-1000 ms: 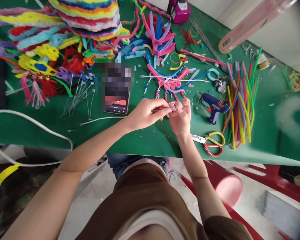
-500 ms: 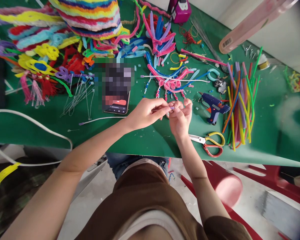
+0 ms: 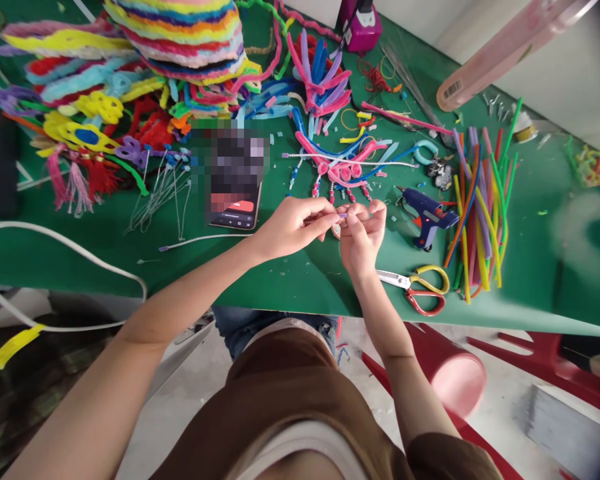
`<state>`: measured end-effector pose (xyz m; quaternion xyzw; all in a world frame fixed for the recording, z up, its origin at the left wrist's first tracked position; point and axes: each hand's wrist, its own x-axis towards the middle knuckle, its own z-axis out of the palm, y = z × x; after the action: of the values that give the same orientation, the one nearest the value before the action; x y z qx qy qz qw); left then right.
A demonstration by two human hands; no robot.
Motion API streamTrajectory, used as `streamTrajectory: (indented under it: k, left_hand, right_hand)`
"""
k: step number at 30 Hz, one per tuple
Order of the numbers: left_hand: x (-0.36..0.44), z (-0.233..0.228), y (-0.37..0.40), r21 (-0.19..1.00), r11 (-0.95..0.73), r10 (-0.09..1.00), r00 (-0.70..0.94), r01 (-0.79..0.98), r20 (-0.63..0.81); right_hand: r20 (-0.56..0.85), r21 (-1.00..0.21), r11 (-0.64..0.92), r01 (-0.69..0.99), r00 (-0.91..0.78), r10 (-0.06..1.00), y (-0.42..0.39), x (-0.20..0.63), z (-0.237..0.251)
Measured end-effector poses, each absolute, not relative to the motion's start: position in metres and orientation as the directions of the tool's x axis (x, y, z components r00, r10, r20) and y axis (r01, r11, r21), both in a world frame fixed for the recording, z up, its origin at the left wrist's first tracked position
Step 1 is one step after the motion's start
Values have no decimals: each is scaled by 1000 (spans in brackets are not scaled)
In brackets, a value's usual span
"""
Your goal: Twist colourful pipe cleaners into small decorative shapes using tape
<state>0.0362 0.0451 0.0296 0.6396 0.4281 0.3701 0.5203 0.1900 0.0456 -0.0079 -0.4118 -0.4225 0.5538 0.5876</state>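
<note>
Green table point(image 3: 290, 280), scissors point(image 3: 420, 287), glue gun point(image 3: 427, 215), phone point(image 3: 233, 207)

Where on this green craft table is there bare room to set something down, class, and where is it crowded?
Bare cloth runs along the near edge, bordered by the phone, the white cord and the left hand. Another patch lies right of the pipe-cleaner bundle. Crowded: the far left craft pile, and around the right hand, glue gun and scissors.

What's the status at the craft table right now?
Left hand and right hand together over the table edge, fingers pinching a small purple piece. Scissors and glue gun lie right of the hands; phone left. Nothing between them.
</note>
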Motion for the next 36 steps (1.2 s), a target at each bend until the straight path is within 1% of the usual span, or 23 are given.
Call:
streamTrajectory:
  k: [3, 7, 11, 16, 19, 23, 26, 30, 33, 36]
  left_hand:
    - [37, 29, 45, 981, -96, 933, 359, 171, 28]
    - [37, 29, 46, 981, -98, 932, 362, 169, 31]
    - [37, 29, 46, 979, -107, 931, 363, 174, 38]
    - [36, 30, 46, 975, -109, 927, 375, 196, 28]
    - [36, 31, 45, 974, -102, 922, 387, 202, 16]
    - [33, 31, 46, 969, -109, 905, 425, 221, 5]
    - [32, 31, 47, 964, -137, 891, 453, 228, 19]
    - [31, 32, 47, 962, -152, 883, 469, 226, 30]
    - [31, 30, 48, 957, -159, 875, 484, 241, 23]
    - [31, 27, 49, 946, -166, 858, 514, 280, -1]
  right_hand:
    - [38, -963, 44, -268, 29, 999, 46, 191, -9]
    - [76, -956, 79, -283, 24, 997, 46, 191, -11]
    - [169, -948, 170, -268, 27, 985, 46, 190, -13]
    - [330, -933, 335, -133, 56, 942, 46, 194, -12]
    - [374, -925, 374, -66, 8, 927, 48, 202, -9]
    - [380, -925, 378, -34, -103, 919, 52, 213, -3]
    - [380, -924, 379, -46, -183, 907, 53, 217, 0]
    - [360, -933, 353, -72, -218, 907, 51, 217, 0]
    - [306, -951, 304, -47, -249, 919, 51, 219, 2]
    - [223, -966, 252, 49, -329, 918, 52, 225, 8]
